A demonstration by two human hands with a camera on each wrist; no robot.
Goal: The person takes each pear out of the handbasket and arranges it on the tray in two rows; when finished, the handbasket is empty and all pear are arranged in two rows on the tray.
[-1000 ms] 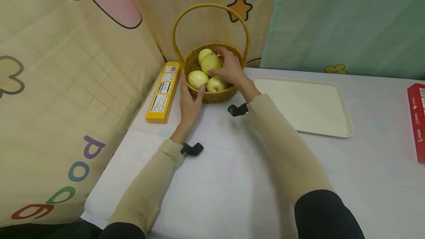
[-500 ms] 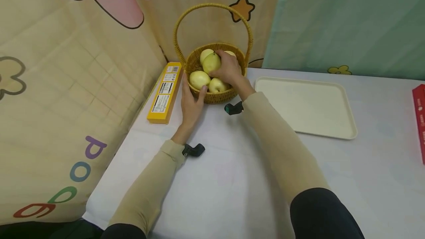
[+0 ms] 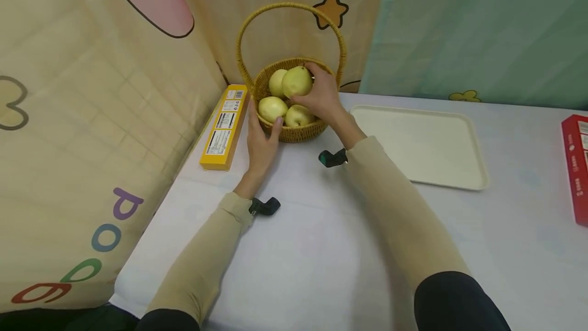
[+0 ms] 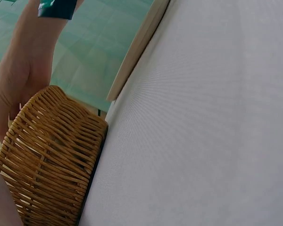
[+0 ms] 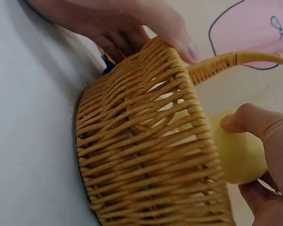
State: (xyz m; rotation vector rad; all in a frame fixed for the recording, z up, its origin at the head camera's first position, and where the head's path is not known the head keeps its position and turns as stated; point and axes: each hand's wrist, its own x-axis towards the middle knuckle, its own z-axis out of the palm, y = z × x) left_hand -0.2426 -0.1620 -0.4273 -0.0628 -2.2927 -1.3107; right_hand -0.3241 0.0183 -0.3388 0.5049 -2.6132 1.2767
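A wicker basket (image 3: 300,134) with a tall arched handle stands at the back of the table and holds several yellow-green pears. My right hand (image 3: 323,93) pinches one pear (image 3: 296,81) between thumb and fingers, at the basket's opening above the others. In the right wrist view, that pear (image 5: 238,150) shows just past the rim, with the thumb on its side. My left hand (image 3: 262,142) holds the basket's left front side, its thumb at the rim and its fingers along the outer wall. Other pears (image 3: 272,109) lie in the basket, partly hidden by the right hand.
A yellow box (image 3: 224,129) lies just left of the basket. To the right is a cream tray (image 3: 427,147), and a red box (image 3: 576,167) sits at the far right edge. Printed curtains (image 3: 459,29) hang behind the white-covered table (image 3: 294,249).
The right hand has closed round the pear and raised it slightly, up and to the right within the basket. The left hand stays at the basket's side.
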